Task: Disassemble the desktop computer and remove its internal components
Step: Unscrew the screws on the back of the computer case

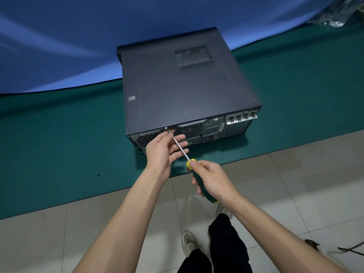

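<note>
A dark grey desktop computer case (183, 85) lies flat on the green mat (59, 150), its rear panel facing me. My right hand (212, 179) grips the green and yellow handle of a screwdriver (197, 174). The metal shaft runs up and left to a screw (167, 128) at the top edge of the rear panel. My left hand (163, 149) sits beside the shaft near the tip, thumb and forefinger at the shaft, the other fingers stretched out under it. The side cover is on the case.
A blue cloth (69, 42) hangs behind the table. The mat's front edge runs just below my hands, with tiled floor (295, 184) beyond it. My legs and shoes (189, 243) show below. Crumpled clear plastic (338, 14) lies at the far right.
</note>
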`<state>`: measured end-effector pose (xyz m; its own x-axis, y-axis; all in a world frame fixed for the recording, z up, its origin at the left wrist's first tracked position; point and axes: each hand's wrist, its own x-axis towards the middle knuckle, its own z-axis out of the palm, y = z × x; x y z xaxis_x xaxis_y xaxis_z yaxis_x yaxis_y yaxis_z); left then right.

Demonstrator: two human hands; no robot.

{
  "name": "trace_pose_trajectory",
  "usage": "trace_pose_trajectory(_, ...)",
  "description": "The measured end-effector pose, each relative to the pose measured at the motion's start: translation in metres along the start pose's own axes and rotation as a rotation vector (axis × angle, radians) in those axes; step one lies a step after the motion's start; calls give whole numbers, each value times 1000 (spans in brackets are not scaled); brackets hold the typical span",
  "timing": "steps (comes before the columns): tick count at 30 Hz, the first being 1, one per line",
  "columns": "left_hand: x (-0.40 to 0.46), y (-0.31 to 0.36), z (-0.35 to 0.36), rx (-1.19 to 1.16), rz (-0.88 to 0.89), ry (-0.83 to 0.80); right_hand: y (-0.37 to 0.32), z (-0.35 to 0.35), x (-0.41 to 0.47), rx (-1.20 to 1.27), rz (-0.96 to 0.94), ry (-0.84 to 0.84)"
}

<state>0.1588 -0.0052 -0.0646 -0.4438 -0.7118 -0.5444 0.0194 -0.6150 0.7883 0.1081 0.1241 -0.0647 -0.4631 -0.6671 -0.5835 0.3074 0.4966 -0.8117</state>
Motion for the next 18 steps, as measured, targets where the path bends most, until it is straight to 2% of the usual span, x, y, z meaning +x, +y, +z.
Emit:
trace_pose_trajectory(11,-4,2,-1,42,35,21,4,4,-2,61,-7,-7)
trace_pose_trajectory(18,-5,7,-1,75,31,34,5,9,0,219,79,-64)
